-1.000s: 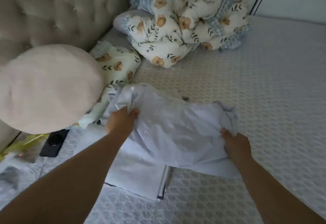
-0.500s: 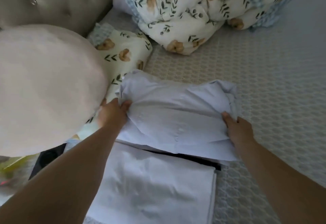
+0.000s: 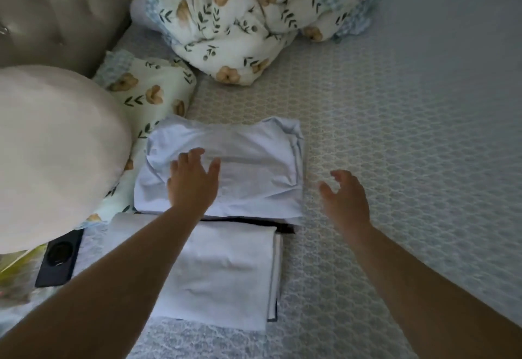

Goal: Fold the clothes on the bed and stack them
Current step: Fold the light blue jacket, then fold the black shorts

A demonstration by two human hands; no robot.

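A folded pale blue shirt (image 3: 254,172) lies on the bed, on top of a dark garment (image 3: 282,227) whose edge shows beneath it. My left hand (image 3: 193,179) rests flat on the shirt's left part, fingers spread. Off the shirt's right edge hovers my right hand (image 3: 346,202), fingers loosely spread and holding nothing, above the mattress (image 3: 409,132). Nearer to me lies a folded white garment (image 3: 226,276), its left side partly hidden by my left forearm.
A crumpled floral duvet (image 3: 254,14) is heaped at the back. A floral pillow (image 3: 147,96) and a large round beige cushion (image 3: 50,155) lie at the left by the tufted headboard (image 3: 56,11). A dark phone (image 3: 60,257) lies near the cushion.
Both hands have let go of the pale blue shirt. It now lies folded flat; my left hand rests on it and my right hand has moved off to the right.
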